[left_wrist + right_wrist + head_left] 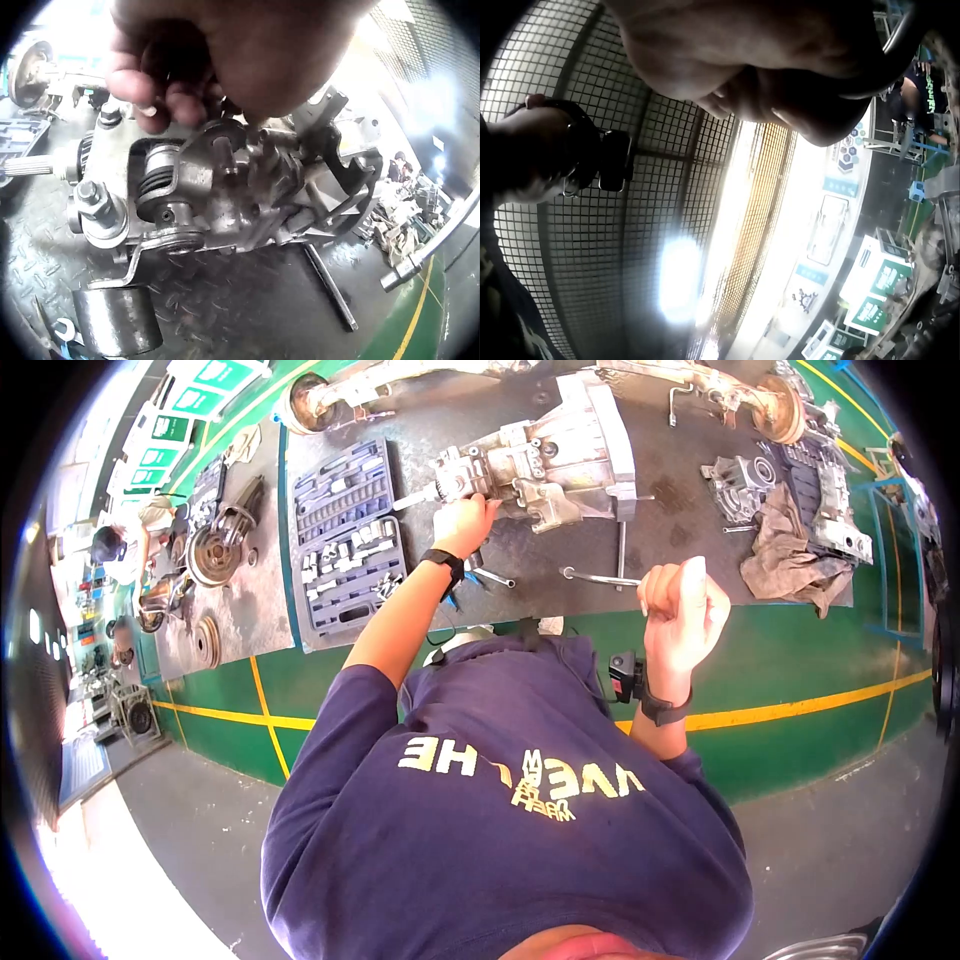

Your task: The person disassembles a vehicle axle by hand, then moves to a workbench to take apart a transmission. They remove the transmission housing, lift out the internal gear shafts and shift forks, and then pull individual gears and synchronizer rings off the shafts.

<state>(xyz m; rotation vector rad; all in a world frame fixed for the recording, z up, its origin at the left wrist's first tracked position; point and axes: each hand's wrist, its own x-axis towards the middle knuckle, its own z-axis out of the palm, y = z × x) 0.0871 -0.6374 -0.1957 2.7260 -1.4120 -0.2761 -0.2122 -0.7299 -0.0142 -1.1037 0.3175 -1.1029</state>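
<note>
A metal gearbox [560, 455] lies on the dark bench, its splined shaft [30, 166] pointing left. My left hand [465, 525] is at its near left side; in the left wrist view the curled fingers [184, 105] grip a part on top of the gearbox [217, 187], and the palm hides the contact. My right hand [685, 610] is raised at the bench's front edge, gripping a long metal wrench [605, 578] that points left. In the right wrist view its fingers curl round the tool's shiny bar [892, 67]. The wrench's far end touches nothing I can make out.
An open socket set [345, 540] lies left of the gearbox. A loose spanner [495, 577] and a bar [622, 545] are near the front. At right are a brown cloth [795, 550] and metal castings [740, 485]; axle parts [740, 395] line the back.
</note>
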